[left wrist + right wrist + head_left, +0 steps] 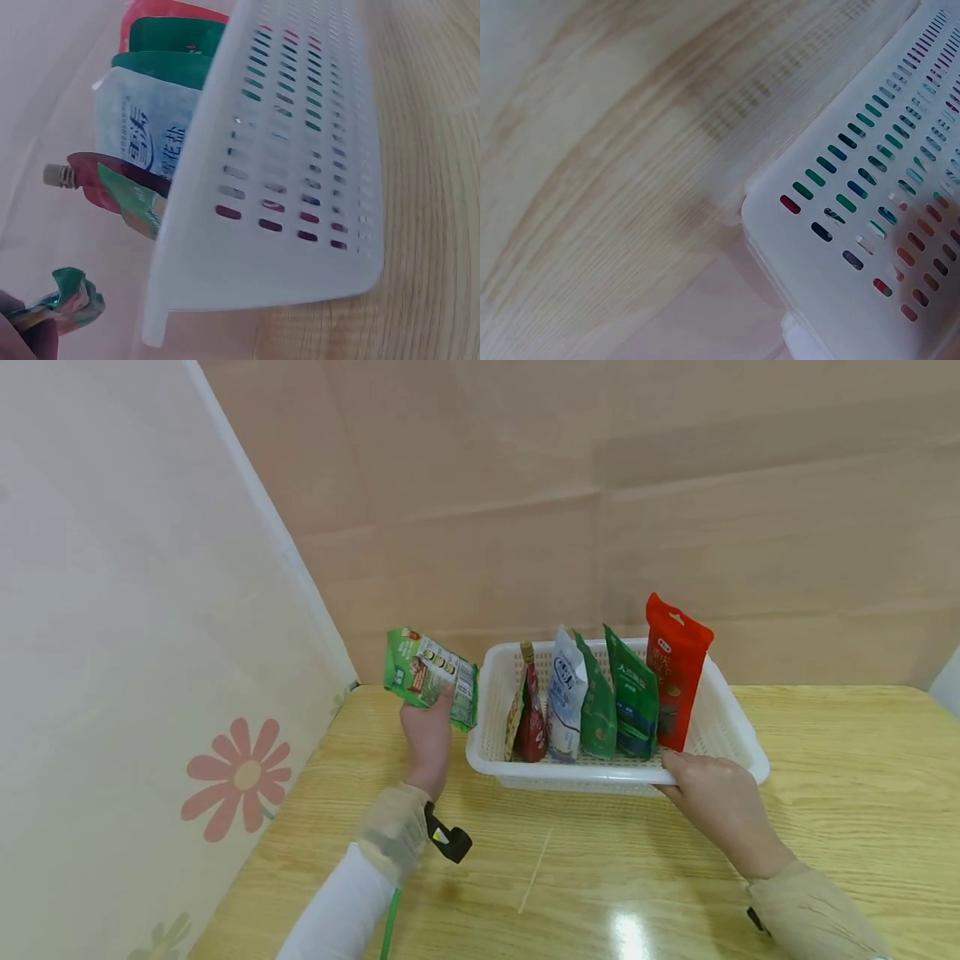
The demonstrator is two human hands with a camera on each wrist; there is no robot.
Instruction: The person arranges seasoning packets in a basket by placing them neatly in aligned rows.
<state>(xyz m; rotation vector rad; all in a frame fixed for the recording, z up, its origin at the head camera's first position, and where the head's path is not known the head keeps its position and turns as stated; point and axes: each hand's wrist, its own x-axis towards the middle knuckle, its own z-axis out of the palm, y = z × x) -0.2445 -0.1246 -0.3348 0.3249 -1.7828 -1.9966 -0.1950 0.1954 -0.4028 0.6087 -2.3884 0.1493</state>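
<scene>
My left hand [427, 735] holds a green printed food packet [408, 660] up beside the left end of a white plastic basket [570, 774], thumb across its front. In the left wrist view, the crumpled edge of that packet [79, 300] shows at the lower left. My right hand [716, 797] grips the basket's front rim near its right corner, thumb on top and fingers underneath. Inside the basket stand a red pouch with a spout cap [532, 727], a white and blue salt bag [566, 693], green bags [633, 693] and a tall red packet [675, 668].
The basket sits on a wood-grain table [525, 877] near the back wall [480, 510]. A pale panel with a flower print [243, 775] borders the left side. A green cable [390, 927] runs beside my left sleeve.
</scene>
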